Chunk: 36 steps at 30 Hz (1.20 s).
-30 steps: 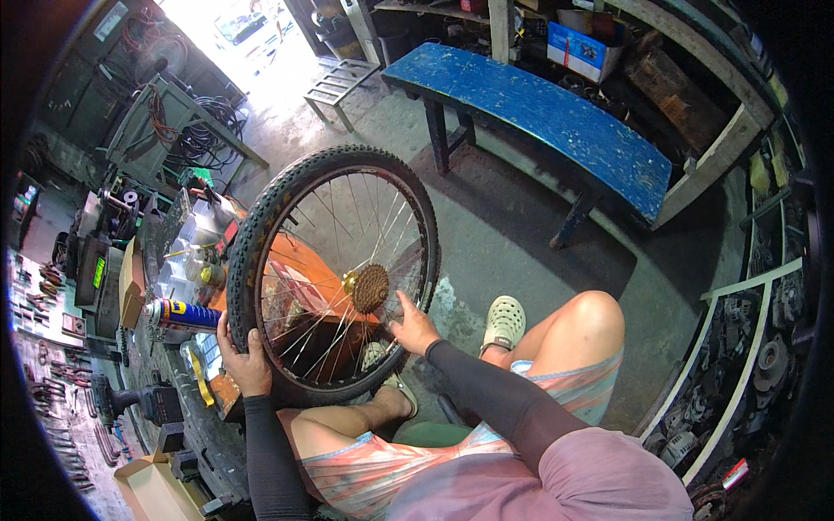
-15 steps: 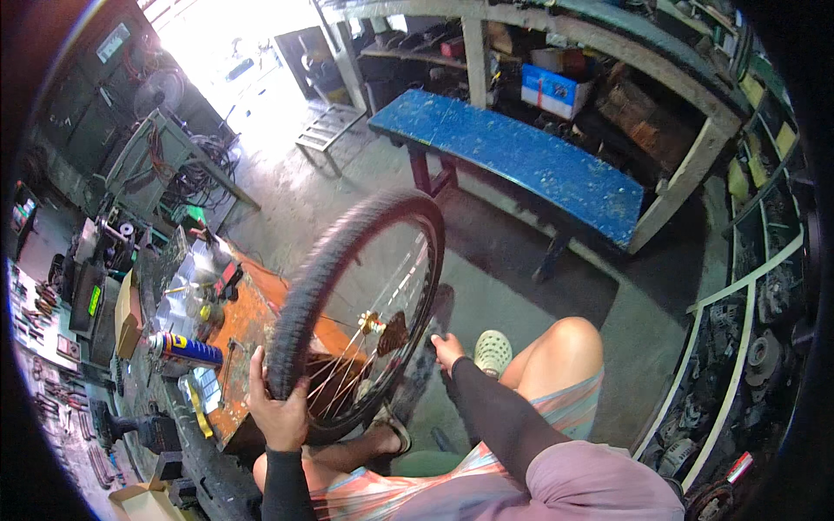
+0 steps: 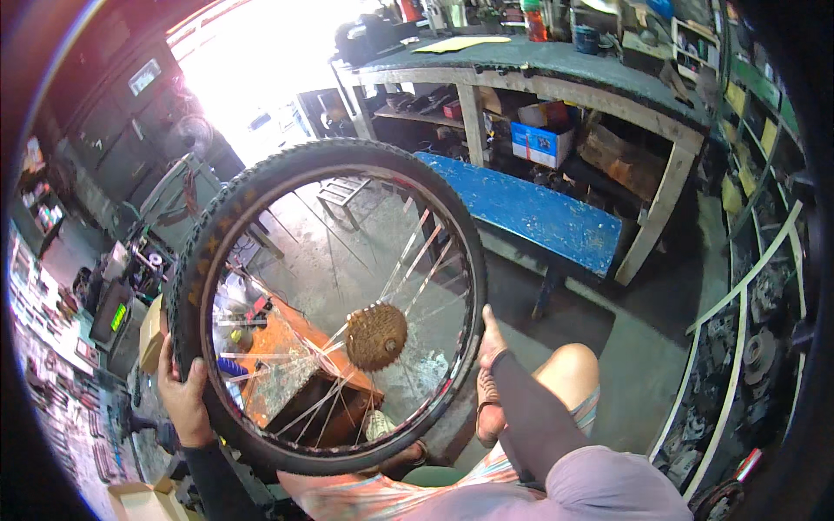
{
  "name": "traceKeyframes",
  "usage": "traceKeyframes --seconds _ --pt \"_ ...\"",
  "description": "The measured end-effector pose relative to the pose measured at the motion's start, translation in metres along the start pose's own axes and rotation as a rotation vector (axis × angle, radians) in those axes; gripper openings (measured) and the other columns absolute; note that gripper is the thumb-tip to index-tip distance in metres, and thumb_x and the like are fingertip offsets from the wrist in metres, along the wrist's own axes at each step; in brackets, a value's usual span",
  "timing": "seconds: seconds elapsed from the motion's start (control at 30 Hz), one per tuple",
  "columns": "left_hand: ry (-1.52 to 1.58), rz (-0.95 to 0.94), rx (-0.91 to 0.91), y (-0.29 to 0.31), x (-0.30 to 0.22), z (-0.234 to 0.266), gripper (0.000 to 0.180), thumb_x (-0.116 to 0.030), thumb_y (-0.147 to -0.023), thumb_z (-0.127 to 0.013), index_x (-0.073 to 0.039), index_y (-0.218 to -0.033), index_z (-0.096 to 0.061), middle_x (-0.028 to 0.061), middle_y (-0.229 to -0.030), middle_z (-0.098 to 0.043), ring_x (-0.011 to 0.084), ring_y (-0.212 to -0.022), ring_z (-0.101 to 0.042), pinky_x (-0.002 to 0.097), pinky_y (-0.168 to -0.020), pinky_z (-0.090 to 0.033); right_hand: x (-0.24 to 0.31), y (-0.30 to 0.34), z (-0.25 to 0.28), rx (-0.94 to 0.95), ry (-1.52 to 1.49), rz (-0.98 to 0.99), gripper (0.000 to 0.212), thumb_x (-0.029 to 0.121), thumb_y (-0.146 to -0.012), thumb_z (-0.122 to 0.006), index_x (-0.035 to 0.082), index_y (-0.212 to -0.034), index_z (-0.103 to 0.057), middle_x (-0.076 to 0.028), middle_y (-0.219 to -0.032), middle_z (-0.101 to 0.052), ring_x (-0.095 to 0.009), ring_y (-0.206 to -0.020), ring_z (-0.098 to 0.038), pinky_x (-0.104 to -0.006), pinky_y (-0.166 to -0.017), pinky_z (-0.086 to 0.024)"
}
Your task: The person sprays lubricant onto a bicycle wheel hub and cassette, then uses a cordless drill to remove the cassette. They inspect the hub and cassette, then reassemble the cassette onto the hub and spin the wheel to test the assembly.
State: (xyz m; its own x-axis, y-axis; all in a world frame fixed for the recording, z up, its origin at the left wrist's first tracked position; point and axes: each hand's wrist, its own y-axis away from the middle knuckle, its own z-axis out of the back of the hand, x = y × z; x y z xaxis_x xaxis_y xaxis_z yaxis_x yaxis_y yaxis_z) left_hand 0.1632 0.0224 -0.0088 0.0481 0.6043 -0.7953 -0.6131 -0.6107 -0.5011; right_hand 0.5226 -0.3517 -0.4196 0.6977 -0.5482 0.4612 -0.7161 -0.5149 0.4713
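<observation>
A bicycle wheel (image 3: 193, 300) with a black knobby tyre is held up in front of me, its broad side turned toward me. The brown, rusty-looking sprocket cassette (image 3: 376, 337) sits at its hub, among thin spokes. On the left edge of the tyre, my left hand (image 3: 185, 401) is closed, thumb on the near side. My right hand (image 3: 492, 339) holds the opposite edge; its fingers are partly hidden and look fairly straight. Behind the spokes shows an orange-topped wooden box (image 3: 300, 326) with a worn surface.
A low blue bench (image 3: 530, 213) stands beyond the wheel, before a long workbench (image 3: 591, 65). Metal racks of parts (image 3: 738, 347) line the right side. Tools and an open cardboard box (image 3: 148, 502) lie at the left. A sandalled foot (image 3: 489, 408) is beside my right forearm.
The wheel has been raised and turned from edge-on to face me. My left hand has moved left with it, and my right hand has come onto its right edge. The view has tilted up.
</observation>
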Motion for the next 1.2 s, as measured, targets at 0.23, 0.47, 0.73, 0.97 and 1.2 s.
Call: traceKeyframes --seconds 0.23,0.47,0.73,0.97,1.2 --pt "0.276 0.367 -0.084 0.011 0.203 -0.037 0.079 -0.022 -0.103 -0.087 0.005 -0.167 -0.047 0.0123 -0.145 -0.07 0.0181 -0.123 -0.069 0.0347 -0.11 -0.054 0.172 0.083 -0.066 0.03 0.747 0.436 0.042 0.037 -0.111 -0.072 0.008 -0.142 -0.071 -0.006 -0.099 -0.075 -0.02 -0.078 -0.074 -0.0419 -0.074 -0.063" --pt "0.149 0.42 -0.018 0.053 0.264 -0.121 0.081 -0.03 -0.099 -0.09 0.009 -0.159 -0.054 0.0165 -0.142 -0.072 0.023 -0.126 -0.07 0.0387 -0.113 -0.054 0.194 0.079 -0.013 -0.271 1.141 0.691 0.064 0.026 -0.108 -0.075 -0.004 -0.162 -0.059 -0.013 -0.138 -0.077 -0.021 -0.125 -0.07 -0.0371 -0.11 -0.054" --pt "-0.247 0.424 0.091 0.052 0.201 -0.126 0.074 -0.032 -0.104 -0.08 0.004 -0.162 -0.051 0.0244 -0.141 -0.073 0.0323 -0.129 -0.072 0.0447 -0.115 -0.053 0.189 0.08 -0.033 -0.205 1.003 0.544 0.058 0.024 -0.11 -0.073 0.002 -0.162 -0.057 -0.01 -0.104 -0.079 -0.019 -0.074 -0.076 -0.0375 -0.064 -0.064" --pt "-0.23 0.449 0.082 0.047 0.198 -0.127 0.071 -0.025 -0.104 -0.077 0.003 -0.163 -0.051 0.0242 -0.142 -0.073 0.0338 -0.129 -0.073 0.0449 -0.115 -0.054 0.185 0.05 -0.031 -0.323 1.076 0.335 0.06 0.012 -0.112 -0.07 -0.001 -0.168 -0.051 -0.008 -0.121 -0.077 -0.014 -0.088 -0.071 -0.0352 -0.08 -0.061" --pt "-0.24 0.383 0.051 0.051 0.205 -0.134 0.072 -0.025 -0.103 -0.077 0.002 -0.164 -0.05 0.0242 -0.143 -0.073 0.0331 -0.13 -0.073 0.0443 -0.115 -0.054 0.189 0.029 0.017 -0.303 1.122 0.467 0.062 0.009 -0.111 -0.07 0.0 -0.168 -0.05 -0.009 -0.119 -0.076 -0.014 -0.088 -0.07 -0.0351 -0.08 -0.06"
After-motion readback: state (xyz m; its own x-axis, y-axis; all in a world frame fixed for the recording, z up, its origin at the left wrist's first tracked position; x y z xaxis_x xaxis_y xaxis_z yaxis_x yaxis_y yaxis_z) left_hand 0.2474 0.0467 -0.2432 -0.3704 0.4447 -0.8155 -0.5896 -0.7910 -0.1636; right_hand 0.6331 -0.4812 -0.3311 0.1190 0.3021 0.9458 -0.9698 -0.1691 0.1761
